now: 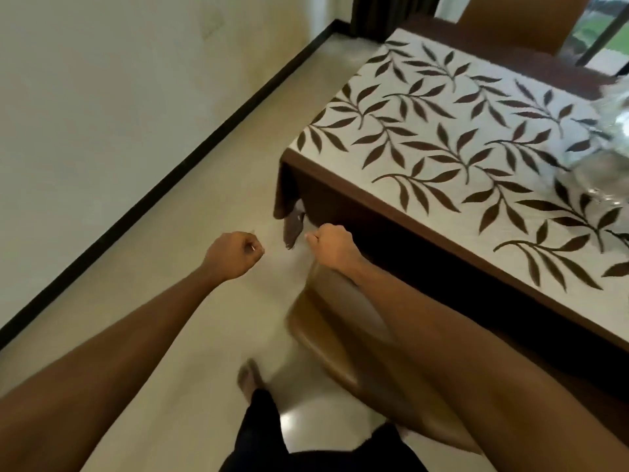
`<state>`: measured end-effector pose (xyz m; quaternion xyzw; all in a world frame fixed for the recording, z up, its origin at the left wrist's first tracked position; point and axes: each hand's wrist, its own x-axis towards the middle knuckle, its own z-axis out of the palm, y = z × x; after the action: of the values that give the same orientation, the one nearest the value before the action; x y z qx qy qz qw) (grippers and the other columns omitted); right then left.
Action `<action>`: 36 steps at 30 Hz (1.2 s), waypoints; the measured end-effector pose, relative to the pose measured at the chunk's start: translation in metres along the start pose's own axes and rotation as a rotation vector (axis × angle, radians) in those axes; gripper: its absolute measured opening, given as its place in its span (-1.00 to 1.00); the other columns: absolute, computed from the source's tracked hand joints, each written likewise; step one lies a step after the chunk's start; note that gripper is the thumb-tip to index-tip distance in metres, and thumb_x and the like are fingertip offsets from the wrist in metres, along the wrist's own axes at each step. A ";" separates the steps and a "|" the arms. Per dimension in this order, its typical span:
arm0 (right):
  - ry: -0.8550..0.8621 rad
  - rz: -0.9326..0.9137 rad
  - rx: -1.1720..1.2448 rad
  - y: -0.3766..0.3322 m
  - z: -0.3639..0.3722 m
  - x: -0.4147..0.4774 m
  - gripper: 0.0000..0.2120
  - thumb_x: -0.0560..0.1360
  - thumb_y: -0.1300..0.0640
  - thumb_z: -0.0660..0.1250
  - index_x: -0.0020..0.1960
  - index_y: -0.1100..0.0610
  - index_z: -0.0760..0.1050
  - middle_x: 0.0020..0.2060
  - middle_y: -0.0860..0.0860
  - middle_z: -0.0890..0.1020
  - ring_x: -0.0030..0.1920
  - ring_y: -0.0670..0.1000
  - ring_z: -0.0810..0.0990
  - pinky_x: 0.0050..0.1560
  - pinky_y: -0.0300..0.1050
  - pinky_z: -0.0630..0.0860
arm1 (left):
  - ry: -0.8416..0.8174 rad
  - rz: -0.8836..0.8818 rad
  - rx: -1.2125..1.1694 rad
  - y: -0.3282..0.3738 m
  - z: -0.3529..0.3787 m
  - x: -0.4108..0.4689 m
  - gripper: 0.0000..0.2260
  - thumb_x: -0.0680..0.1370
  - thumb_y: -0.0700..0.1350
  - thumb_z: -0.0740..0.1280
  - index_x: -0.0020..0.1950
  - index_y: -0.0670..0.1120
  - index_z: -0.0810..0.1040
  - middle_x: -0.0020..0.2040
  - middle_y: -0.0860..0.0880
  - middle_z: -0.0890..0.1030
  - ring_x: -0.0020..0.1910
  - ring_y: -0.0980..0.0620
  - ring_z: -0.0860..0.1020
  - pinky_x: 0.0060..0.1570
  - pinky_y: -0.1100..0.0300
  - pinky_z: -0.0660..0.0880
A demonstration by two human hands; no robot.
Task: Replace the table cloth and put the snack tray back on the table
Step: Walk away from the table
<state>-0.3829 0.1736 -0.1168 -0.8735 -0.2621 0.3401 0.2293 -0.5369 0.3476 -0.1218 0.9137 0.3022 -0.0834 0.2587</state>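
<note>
A white table cloth [442, 137] with a brown leaf print and a dark brown border covers the table; its corner hangs down at the near left. A blurred, shiny clear object [609, 155], possibly the snack tray, sits on the cloth at the right edge of view. My left hand [235, 253] is curled into a fist over the floor, left of the table corner, and holds nothing I can see. My right hand [332, 245] is also a fist, just below the hanging cloth corner and apart from it.
A brown chair [340, 318] stands tucked against the table's near side, under my right forearm. Another brown chair [517, 22] stands at the far side. A pale wall with black skirting [170, 185] runs along the left. Bare tiled floor [204, 318] lies between wall and table.
</note>
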 end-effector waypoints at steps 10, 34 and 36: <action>-0.114 -0.087 -0.305 -0.170 0.145 0.063 -0.58 0.68 0.02 0.09 0.02 0.29 0.61 -0.05 0.23 0.64 0.06 0.24 0.61 0.08 0.01 0.49 | -0.093 -0.278 0.007 -0.229 -0.059 -0.032 -0.86 0.53 0.00 0.30 -0.05 0.04 0.65 -0.10 0.03 0.68 -0.10 -0.04 0.62 -0.13 0.16 0.51; -0.171 0.093 -0.106 -0.264 0.084 0.391 -0.51 0.69 -0.04 0.11 -0.38 0.10 0.29 -0.29 0.13 0.52 -0.09 0.25 0.59 -0.09 -0.02 0.43 | -0.229 -0.375 -0.075 -0.290 -0.171 0.337 -0.83 0.55 0.03 0.34 -0.07 -0.04 0.63 -0.10 0.00 0.65 -0.08 -0.04 0.60 -0.05 0.12 0.53; -0.136 0.151 -0.073 -0.254 0.058 0.420 -0.55 0.69 -0.05 0.10 -0.31 0.14 0.35 -0.19 0.20 0.59 -0.03 0.24 0.60 -0.09 -0.05 0.38 | -0.277 -0.303 -0.046 -0.277 -0.173 0.390 -0.85 0.55 0.02 0.34 -0.09 -0.03 0.63 -0.09 -0.01 0.65 -0.07 -0.04 0.60 -0.07 0.15 0.51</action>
<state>-0.2356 0.6369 -0.2079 -0.8734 -0.2225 0.4053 0.1528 -0.3886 0.8257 -0.2121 0.8315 0.3994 -0.2395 0.3031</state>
